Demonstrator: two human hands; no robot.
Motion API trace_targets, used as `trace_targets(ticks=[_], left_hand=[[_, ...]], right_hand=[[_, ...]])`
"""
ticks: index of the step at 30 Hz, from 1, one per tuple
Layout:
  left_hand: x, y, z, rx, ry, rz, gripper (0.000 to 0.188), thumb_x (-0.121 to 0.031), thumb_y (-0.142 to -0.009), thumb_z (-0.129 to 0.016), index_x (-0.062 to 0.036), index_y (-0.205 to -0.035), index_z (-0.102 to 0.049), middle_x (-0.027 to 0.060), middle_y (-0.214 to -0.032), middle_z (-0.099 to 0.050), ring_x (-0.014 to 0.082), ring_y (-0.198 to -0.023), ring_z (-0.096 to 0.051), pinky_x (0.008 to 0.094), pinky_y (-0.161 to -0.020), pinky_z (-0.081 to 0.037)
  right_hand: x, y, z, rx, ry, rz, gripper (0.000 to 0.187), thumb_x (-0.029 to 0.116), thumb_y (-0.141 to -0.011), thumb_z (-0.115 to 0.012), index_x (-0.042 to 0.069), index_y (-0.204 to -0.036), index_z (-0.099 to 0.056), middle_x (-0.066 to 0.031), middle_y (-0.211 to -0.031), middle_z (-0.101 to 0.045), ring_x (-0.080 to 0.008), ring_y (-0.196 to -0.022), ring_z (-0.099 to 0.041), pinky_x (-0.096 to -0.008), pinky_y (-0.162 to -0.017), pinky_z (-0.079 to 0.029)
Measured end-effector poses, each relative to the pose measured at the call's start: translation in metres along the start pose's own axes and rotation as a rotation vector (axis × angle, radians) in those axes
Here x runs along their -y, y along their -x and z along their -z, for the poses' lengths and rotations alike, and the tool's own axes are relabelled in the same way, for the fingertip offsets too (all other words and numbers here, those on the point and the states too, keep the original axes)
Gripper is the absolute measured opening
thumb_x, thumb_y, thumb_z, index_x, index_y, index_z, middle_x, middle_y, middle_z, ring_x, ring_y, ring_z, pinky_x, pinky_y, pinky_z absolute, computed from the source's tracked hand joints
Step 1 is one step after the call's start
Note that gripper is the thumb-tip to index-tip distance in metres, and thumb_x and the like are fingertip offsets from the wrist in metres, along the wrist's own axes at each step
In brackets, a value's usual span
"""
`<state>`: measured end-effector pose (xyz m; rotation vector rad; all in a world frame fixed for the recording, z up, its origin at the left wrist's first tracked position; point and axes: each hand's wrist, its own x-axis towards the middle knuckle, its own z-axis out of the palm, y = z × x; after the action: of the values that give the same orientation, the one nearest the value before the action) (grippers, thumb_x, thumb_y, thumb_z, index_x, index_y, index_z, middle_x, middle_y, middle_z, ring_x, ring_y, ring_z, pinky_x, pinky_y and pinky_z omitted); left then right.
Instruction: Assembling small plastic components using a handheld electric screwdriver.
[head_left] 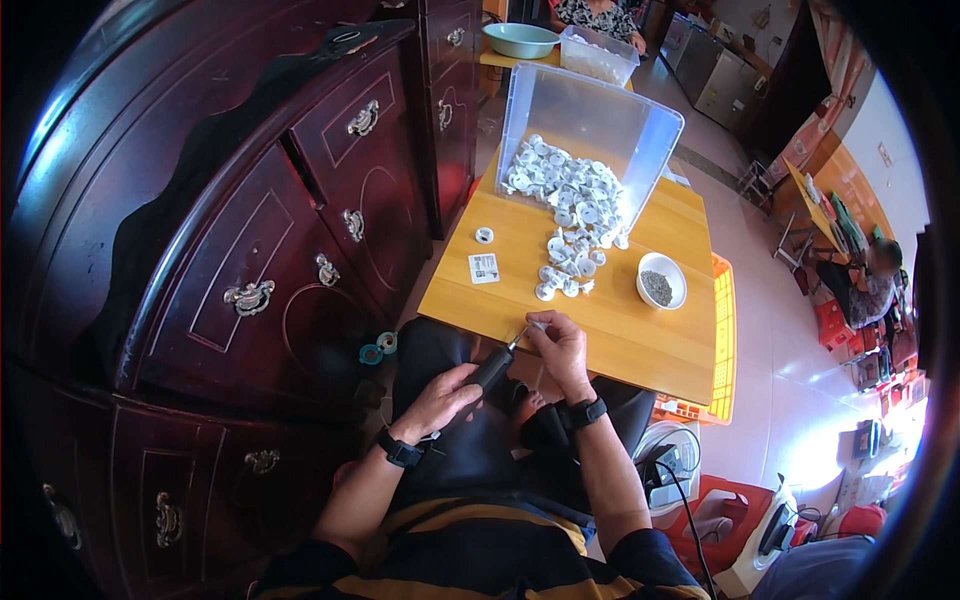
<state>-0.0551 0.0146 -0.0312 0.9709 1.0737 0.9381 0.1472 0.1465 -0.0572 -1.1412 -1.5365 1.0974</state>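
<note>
Over my lap, my left hand (pixel 440 404) is wrapped around a black handheld electric screwdriver (pixel 490 370), its tip slanting up to the right. At that tip, by the table's near edge, the fingers of my right hand (pixel 564 352) pinch a small white plastic part (pixel 538 325), mostly hidden by the fingers. Just beyond lies a heap of similar white plastic parts (pixel 568 190), spilling toward me from a clear plastic bin (pixel 585 105) tipped on its side. A white bowl (pixel 679 275) of small grey metal pieces, perhaps screws, stands to the right on the wooden table (pixel 640 345).
A printed label card (pixel 484 268) and a lone white round part (pixel 484 235) lie at the table's left. Dark red cabinets (pixel 290 250) line my left side. A yellow plastic crate (pixel 724 340) stands at right. Other people sit at the far table and far right.
</note>
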Motion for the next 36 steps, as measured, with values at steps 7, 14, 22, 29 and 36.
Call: trace_targets(ticks=[7, 14, 22, 29, 36], left_hand=[[-0.002, 0.0, 0.0, 0.006, 0.004, 0.013, 0.033, -0.016, -0.097, -0.057, -0.0014, -0.126, -0.055, 0.001, -0.089, -0.059, 0.0072, -0.079, -0.058, 0.0242, -0.066, -0.051], [0.003, -0.003, 0.001, 0.013, -0.014, 0.002, 0.032, -0.018, -0.098, -0.057, -0.0013, -0.125, -0.055, 0.0032, -0.09, -0.061, 0.0087, -0.077, -0.059, 0.0245, -0.068, -0.051], [0.0, -0.002, 0.0, 0.002, -0.007, -0.004, 0.032, -0.019, -0.098, -0.057, -0.0017, -0.125, -0.055, 0.0031, -0.089, -0.061, 0.0083, -0.075, -0.059, 0.024, -0.068, -0.051], [0.002, -0.003, 0.001, 0.017, -0.027, -0.004, 0.032, -0.021, -0.098, -0.058, -0.0021, -0.124, -0.055, 0.0027, -0.088, -0.061, 0.0081, -0.074, -0.058, 0.0241, -0.067, -0.05], [0.004, -0.004, 0.001, 0.02, -0.013, -0.006, 0.031, -0.017, -0.097, -0.056, -0.0019, -0.125, -0.055, 0.0017, -0.088, -0.059, 0.0078, -0.078, -0.058, 0.0249, -0.066, -0.051]], right_hand=[[0.0, -0.002, 0.001, 0.028, -0.016, -0.014, 0.017, 0.002, -0.084, -0.073, 0.003, -0.101, -0.072, 0.0021, -0.071, -0.064, -0.0031, -0.063, -0.055, -0.0213, -0.06, -0.047], [0.001, -0.001, 0.002, 0.03, -0.008, -0.025, 0.017, 0.003, -0.084, -0.073, 0.003, -0.101, -0.072, 0.0022, -0.07, -0.064, -0.0032, -0.063, -0.055, -0.0212, -0.06, -0.047], [-0.001, -0.002, 0.001, 0.033, -0.023, -0.027, 0.016, 0.004, -0.085, -0.073, 0.003, -0.101, -0.072, 0.0018, -0.071, -0.064, -0.0035, -0.063, -0.055, -0.0217, -0.061, -0.048], [0.001, -0.001, 0.001, 0.018, -0.001, -0.023, 0.016, 0.004, -0.085, -0.073, 0.003, -0.101, -0.072, 0.0013, -0.072, -0.065, -0.0041, -0.065, -0.056, -0.0222, -0.062, -0.049], [0.008, 0.0, 0.001, 0.024, -0.011, -0.046, 0.015, 0.004, -0.086, -0.072, 0.002, -0.1, -0.072, 0.0019, -0.072, -0.065, -0.0032, -0.065, -0.055, -0.0212, -0.061, -0.048]])
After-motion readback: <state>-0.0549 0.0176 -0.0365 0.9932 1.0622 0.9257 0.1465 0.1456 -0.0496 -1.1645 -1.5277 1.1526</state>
